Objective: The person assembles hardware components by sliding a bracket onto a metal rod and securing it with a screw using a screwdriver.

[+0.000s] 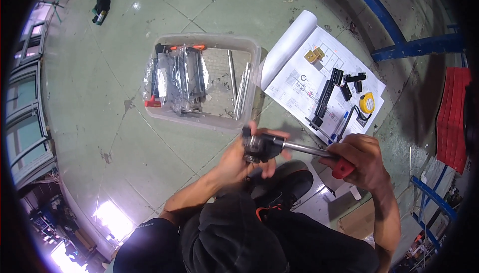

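Observation:
My left hand [230, 165], slightly blurred, is closed round a black fitting [269, 146] with a round metal part at its near end. From the fitting a shiny metal rod [305, 148] runs right to my right hand [363, 157]. That hand is closed on a red handle [343, 168], its fingers wrapped over it and the rod's end. A thin dark shaft [320, 130] sticks out up-left beside the right hand; whether it joins the red handle is hidden. Above my left hand stands a clear plastic bin [197, 120].
Bagged parts [180, 76], metal rods [241, 91] and small screws lie in the bin. On an unrolled drawing [294, 91] rest black rail pieces [327, 97], a brass-coloured block [314, 55], a yellow tape measure [366, 103] and pens. A dark-handled tool [103, 3] lies far left; blue framing [416, 47] stands right.

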